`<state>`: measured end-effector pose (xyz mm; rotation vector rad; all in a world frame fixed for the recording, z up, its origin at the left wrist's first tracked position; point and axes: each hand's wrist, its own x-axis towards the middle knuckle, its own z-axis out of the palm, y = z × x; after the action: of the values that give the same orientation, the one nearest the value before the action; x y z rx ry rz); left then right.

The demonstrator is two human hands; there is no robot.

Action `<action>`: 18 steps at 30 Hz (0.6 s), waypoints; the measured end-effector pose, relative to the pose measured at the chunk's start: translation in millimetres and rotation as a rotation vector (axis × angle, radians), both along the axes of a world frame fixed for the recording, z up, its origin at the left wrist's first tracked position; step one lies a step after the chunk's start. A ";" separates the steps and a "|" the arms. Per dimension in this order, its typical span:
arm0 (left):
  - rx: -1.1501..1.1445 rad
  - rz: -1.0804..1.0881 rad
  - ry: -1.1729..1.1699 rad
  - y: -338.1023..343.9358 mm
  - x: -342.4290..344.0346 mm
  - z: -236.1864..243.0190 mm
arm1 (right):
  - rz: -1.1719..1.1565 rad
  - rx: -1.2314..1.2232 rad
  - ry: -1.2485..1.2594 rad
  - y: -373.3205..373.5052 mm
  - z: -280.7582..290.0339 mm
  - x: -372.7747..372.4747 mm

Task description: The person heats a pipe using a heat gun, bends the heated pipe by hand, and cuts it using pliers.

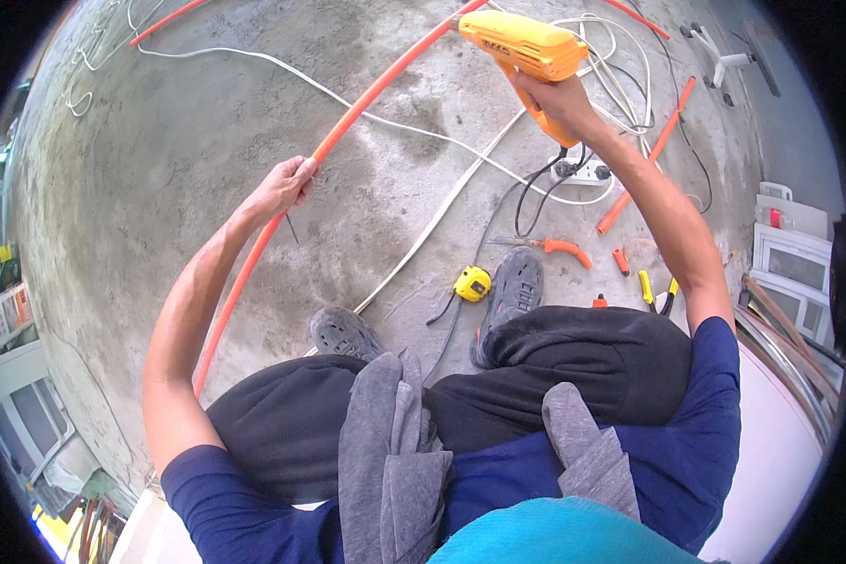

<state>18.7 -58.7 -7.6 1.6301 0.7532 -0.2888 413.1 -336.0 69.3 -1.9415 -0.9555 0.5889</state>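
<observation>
My left hand (287,182) is closed around a long orange pipe (376,92), which slants up to the top centre; a thin dark thing hangs below my fingers. My right hand (559,105) grips a yellow-orange heat gun (520,39) by its handle, with the gun's nose at the pipe near the top edge. Below my right hand lies a white power strip (594,172) with black plugs in it. An orange-handled tool (566,252), a short orange piece (621,260), yellow-and-black handled tools (646,289) and a yellow tape measure (472,283) lie near my shoes.
White cables (442,209) and dark cords cross the concrete floor (150,169). More orange pipes (676,115) lie at right and top. White fittings (731,61), panels and frames (789,254) line the right side. Stacked frames and clutter (14,367) are at left.
</observation>
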 end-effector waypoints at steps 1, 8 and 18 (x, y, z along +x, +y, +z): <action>0.001 0.002 0.002 0.7 -1.4 0.0 | 0.017 -0.021 0.037 1.4 -0.5 -5.6; 0.031 -0.026 0.004 1.7 0.9 3.2 | 0.061 -0.093 0.045 4.3 -2.3 -34.6; -0.029 -0.013 -0.012 4.1 1.7 -1.4 | 0.160 -0.089 0.044 7.6 -9.6 -65.3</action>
<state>20.5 -54.6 -9.0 1.6083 0.7263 -0.2980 347.8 -328.4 59.8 -1.9334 -1.0800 0.7748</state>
